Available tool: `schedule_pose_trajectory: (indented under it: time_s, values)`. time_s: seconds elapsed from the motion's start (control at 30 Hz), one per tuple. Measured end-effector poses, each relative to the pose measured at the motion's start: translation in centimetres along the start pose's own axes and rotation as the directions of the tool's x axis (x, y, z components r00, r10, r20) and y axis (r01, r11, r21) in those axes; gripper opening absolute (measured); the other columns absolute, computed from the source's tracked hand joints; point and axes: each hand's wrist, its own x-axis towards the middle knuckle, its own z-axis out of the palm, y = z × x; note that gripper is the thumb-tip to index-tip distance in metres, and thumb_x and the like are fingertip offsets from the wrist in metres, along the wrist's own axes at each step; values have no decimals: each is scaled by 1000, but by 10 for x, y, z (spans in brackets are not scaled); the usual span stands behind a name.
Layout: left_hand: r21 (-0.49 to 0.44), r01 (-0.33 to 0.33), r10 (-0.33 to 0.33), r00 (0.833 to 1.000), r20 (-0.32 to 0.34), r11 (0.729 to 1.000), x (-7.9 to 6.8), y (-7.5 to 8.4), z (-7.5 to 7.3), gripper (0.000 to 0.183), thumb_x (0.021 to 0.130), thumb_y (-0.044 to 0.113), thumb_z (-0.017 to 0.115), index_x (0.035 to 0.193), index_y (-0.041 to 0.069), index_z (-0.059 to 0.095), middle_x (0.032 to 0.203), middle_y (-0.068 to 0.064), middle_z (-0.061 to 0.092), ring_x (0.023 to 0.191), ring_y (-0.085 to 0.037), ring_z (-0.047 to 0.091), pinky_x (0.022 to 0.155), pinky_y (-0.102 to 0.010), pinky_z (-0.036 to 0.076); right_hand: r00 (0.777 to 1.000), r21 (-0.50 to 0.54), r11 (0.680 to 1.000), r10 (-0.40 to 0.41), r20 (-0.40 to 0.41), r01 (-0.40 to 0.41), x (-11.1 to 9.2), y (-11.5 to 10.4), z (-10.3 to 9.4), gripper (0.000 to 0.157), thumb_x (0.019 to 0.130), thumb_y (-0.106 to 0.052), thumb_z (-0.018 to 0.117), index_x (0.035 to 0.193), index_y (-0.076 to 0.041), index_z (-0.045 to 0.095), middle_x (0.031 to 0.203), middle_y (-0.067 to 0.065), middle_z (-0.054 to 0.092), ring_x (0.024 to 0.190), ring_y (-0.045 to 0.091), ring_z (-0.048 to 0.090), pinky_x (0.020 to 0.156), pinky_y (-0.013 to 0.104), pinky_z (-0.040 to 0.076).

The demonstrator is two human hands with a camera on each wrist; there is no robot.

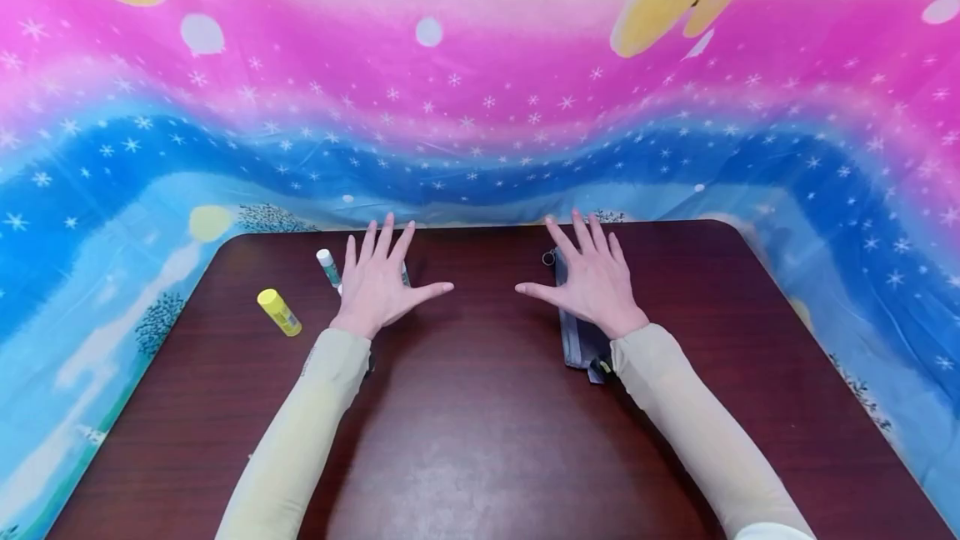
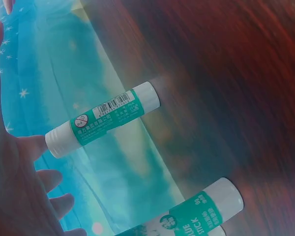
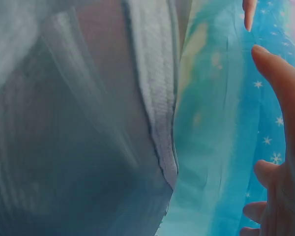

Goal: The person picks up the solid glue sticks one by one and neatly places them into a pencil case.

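My left hand point(image 1: 377, 282) is held up with its fingers spread and holds nothing. Green-and-white glue sticks stand on the table around it. One glue stick point(image 1: 327, 268) shows left of the hand in the head view, and another is mostly hidden behind the thumb side. In the left wrist view a glue stick point(image 2: 108, 118) shows its barcode, with a second glue stick point(image 2: 201, 211) below it. My right hand point(image 1: 596, 286), fingers likewise spread, overlaps a grey zippered pouch point(image 1: 576, 342). The pouch's see-through side point(image 3: 78, 147) fills much of the right wrist view.
A yellow tube point(image 1: 279, 312) stands on the left of the dark brown table point(image 1: 480, 423). A small ring point(image 1: 549, 257) shows at the pouch's far end, and a small black item point(image 1: 601, 368) at its near end. A patterned cloth point(image 1: 480, 123) hangs behind the table.
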Motion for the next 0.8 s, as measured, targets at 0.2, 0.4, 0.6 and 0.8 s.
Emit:
schedule_pose_trajectory:
  time_s: [0.2,0.4,0.6,0.8]
  values:
    - [-20,3,-3,1000,-12,1000,-1,0,-1,117,74,98,37,165,29,13,170,-10,9,154,-36,5,121,-54,-7,1000,4,1000,7,1,-7,-2,2,-1,114,71,-97,47,164,-39,12,169,12,11,154,36,6,121,59,7]
    - [-39,9,-9,1000,-20,999,-1,-1,-1,119,74,98,36,165,24,16,169,-11,9,154,-36,8,121,-53,-6,1000,19,1000,13,-12,-13,-5,4,-3,115,71,-96,48,164,-34,20,168,12,15,153,36,11,119,61,14]
    - [-62,15,-17,999,-39,998,0,-1,0,121,75,97,39,164,16,22,168,-13,15,153,-37,13,122,-53,3,1000,29,999,21,-10,-21,-10,7,-6,112,75,-91,53,164,-30,22,168,13,15,151,40,18,117,63,20]
    - [-131,39,-45,998,-44,991,-3,0,-3,122,75,95,44,163,14,24,168,-13,15,152,-37,16,123,-50,10,999,54,998,33,-5,-33,-16,8,-8,109,77,-85,60,162,-25,28,166,15,20,150,41,20,116,62,23]
